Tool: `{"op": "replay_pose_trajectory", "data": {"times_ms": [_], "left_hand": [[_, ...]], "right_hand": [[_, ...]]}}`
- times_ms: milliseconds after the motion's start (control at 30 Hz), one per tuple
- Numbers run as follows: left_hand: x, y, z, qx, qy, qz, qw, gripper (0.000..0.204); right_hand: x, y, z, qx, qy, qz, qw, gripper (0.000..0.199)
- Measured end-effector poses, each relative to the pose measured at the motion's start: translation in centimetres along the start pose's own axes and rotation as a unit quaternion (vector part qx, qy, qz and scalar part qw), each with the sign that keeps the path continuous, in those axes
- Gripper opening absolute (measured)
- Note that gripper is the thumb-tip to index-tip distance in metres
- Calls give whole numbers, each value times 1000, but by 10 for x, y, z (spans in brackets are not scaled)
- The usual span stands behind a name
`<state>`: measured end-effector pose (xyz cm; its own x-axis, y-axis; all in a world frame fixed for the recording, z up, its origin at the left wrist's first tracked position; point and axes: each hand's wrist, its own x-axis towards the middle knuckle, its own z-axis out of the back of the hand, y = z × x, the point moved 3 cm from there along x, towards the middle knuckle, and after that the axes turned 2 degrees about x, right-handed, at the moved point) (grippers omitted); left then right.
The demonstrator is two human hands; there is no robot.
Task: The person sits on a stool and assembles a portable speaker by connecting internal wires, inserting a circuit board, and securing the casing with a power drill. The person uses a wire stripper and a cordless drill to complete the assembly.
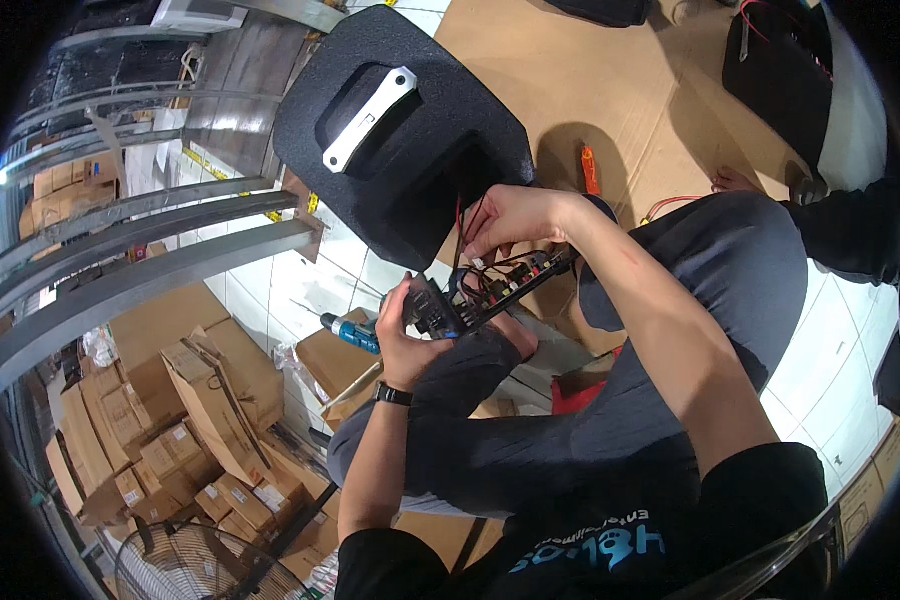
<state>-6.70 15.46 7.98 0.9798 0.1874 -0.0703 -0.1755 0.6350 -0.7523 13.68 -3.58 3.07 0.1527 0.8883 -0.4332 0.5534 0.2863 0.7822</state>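
Note:
A black textured speaker cabinet (470, 105) with a silver handle (368, 120) lies in front of me, its dark opening facing my hands. Beside that opening, my left hand (408, 345) grips the end of a black amplifier panel (515, 290) that carries a circuit board, small parts and bundled wires. My right hand (523, 222) is above the board, thumb and fingers pinched together on thin red and black wires (460, 225) that run toward the cabinet. A small pale connector appears just below those fingertips. My fingers partly hide where the wires end.
An orange-handled screwdriver (590, 172) lies on the cardboard sheet (530, 60) beyond my right hand. On the left are a blue drill (350, 332), metal rack bars (150, 285) and stacked cartons (175, 450). A wire fan guard (190, 560) stands lower left. Another person's hand (733, 181) appears at right.

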Motion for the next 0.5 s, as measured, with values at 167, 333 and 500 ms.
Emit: {"op": "replay_pose_trajectory", "data": {"times_ms": [167,333,500], "left_hand": [[1,22,0,-123,-31,-5,992,98],[2,21,0,-100,-6,40,994,104],[8,13,-2,-109,-22,74,991,89]], "right_hand": [[0,3,2,57,24,-1,998,22],[-2,15,-4,47,22,31,998,35],[-6,21,-6,43,-21,-15,999,50]]}}
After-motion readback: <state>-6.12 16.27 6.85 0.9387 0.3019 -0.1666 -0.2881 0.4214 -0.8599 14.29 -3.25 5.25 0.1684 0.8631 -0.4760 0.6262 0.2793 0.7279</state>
